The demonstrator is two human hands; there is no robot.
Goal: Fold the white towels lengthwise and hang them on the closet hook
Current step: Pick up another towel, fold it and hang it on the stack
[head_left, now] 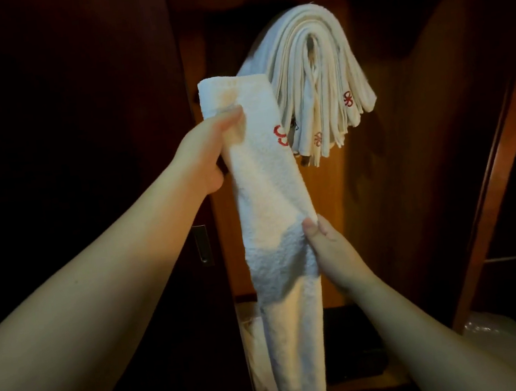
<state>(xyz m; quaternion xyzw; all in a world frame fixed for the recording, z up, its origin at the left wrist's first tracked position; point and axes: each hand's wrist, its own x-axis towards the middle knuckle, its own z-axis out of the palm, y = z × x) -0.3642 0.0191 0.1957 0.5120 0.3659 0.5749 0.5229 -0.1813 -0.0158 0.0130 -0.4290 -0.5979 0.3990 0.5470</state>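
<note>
Looks like a hotel room closet. Dark wood panels (382,212); stack of monogrammed white towels (316,74) draped inside.

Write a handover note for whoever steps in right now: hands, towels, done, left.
Left hand: grips the folded towel near its top.
Right hand: pinches the same towel at mid-length, on its right edge.
Towel is folded into a long strip, held in front of the closet, lower end hanging free.
Done: a stack of hung towels already draped up in the closet; the hook itself is hidden.
Left: drape this one over that stack.
</note>
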